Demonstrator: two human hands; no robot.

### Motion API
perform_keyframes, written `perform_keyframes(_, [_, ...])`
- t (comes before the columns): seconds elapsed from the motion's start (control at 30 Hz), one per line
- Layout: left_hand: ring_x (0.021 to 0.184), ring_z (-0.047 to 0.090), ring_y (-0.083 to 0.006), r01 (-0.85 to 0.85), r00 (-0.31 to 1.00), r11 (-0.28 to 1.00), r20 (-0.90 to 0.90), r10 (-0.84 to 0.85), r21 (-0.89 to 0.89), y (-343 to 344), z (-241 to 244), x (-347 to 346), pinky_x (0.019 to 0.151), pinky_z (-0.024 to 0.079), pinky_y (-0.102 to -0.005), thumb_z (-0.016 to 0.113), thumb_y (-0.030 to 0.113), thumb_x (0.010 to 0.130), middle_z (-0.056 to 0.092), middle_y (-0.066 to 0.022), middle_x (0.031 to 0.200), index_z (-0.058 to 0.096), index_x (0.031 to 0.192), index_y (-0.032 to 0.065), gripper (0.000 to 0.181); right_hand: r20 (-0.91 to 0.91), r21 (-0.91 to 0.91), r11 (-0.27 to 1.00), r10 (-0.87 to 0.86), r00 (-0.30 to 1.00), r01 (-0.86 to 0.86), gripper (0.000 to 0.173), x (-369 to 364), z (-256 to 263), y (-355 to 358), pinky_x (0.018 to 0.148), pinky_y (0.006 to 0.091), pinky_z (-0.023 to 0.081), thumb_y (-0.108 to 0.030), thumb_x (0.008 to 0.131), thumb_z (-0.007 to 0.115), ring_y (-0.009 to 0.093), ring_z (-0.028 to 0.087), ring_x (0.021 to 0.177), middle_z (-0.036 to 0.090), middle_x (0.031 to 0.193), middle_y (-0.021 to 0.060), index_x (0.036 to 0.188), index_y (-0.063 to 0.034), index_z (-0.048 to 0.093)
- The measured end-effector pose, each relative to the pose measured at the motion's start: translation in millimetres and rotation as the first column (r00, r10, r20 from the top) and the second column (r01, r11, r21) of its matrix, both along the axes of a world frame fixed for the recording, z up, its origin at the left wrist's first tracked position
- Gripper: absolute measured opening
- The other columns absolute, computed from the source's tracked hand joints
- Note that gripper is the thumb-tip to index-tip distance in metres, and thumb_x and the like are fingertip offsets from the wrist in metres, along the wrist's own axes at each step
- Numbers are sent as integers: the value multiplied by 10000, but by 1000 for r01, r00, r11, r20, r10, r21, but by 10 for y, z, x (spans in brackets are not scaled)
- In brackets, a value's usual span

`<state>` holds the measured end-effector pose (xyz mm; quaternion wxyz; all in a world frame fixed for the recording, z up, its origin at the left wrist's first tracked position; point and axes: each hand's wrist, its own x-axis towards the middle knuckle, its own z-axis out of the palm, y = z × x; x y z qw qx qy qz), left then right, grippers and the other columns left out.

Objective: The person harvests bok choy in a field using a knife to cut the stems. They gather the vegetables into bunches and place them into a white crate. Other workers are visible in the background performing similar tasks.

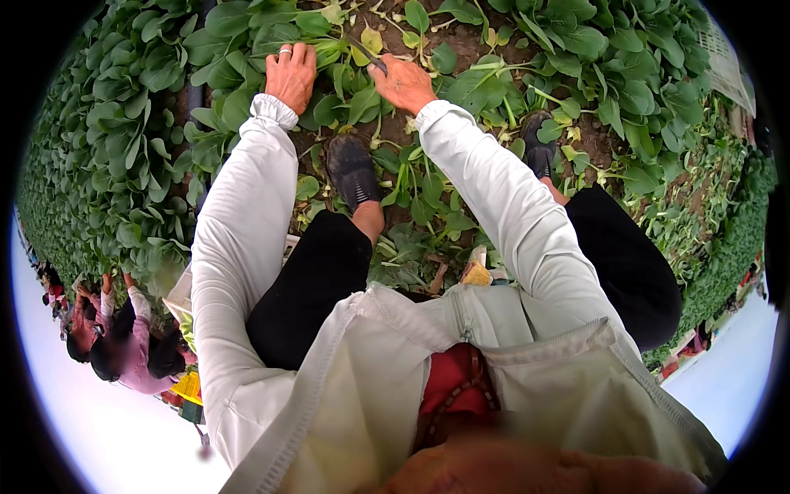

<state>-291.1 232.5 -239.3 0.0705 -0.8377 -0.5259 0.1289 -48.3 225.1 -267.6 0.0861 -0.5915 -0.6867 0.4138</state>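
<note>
My left hand (291,75), a ring on one finger, is curled over a leafy green plant (332,47) with pale stalks. Its fingertips are hidden among the leaves. My right hand (404,81) grips a knife (365,52), whose dark blade slants up and left towards the base of that plant's stalks. Some yellowed leaves (371,39) lie close to the blade. Below the hands, cut leafy greens (426,185) are strewn over brown soil between my shoes.
Dense rows of greens (117,117) grow to the left, beside a dark pipe (195,80). A pale plastic crate (725,68) stands at the far right. My shoes (353,167) rest on the soil. Other people (133,352) work at the left, near a yellow crate (188,388).
</note>
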Motion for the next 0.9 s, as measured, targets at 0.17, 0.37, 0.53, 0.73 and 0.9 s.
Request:
perform_keyframes(0.17, [1136, 530, -279, -21, 999, 1000, 35, 22, -18, -13, -53, -100, 878, 425, -420, 723, 254, 838, 559, -83, 1261, 539, 1321, 100, 540, -13, -78, 996, -35, 999, 34, 420, -168, -133, 35, 802, 530, 508, -422, 966, 506, 440, 676, 853, 707, 850, 227, 1001, -23, 632])
perform_keyframes(0.37, [1132, 529, -275, -28, 993, 1000, 117, 26, 12, -68, -131, -178, 883, 426, -414, 710, 231, 841, 577, -53, 1260, 548, 1318, 110, 518, 46, -22, 998, -55, 997, 56, 404, -349, -184, -4, 786, 522, 524, -391, 969, 508, 443, 686, 810, 703, 814, 244, 996, -7, 633])
perform_keyframes(0.53, [1120, 531, -274, -48, 990, 999, 138, 44, 23, -80, -192, -204, 873, 427, -413, 705, 217, 838, 581, -45, 1240, 559, 1296, 120, 491, 53, 39, 999, -39, 998, 37, 414, -487, -273, 11, 777, 508, 532, -374, 974, 498, 425, 692, 766, 694, 771, 243, 991, 18, 629])
perform_keyframes(0.73, [1041, 548, -271, -24, 983, 998, 182, 12, 65, -103, -176, -176, 825, 417, -405, 625, 125, 839, 597, -43, 1076, 578, 1105, 117, 270, -154, -487, 872, -28, 988, -52, 467, -86, -266, 23, 795, 514, 521, -410, 1000, 420, 431, 685, 815, 697, 830, 246, 1031, 5, 629])
perform_keyframes(0.9, [1051, 535, -279, -48, 969, 999, 241, 47, -3, -323, -158, -277, 853, 408, -414, 707, 122, 790, 589, -53, 1081, 569, 1119, 112, 357, -170, -170, 982, 55, 984, -85, 436, 148, -173, -438, 795, 533, 498, -421, 996, 464, 453, 664, 852, 686, 853, 245, 1037, -16, 619])
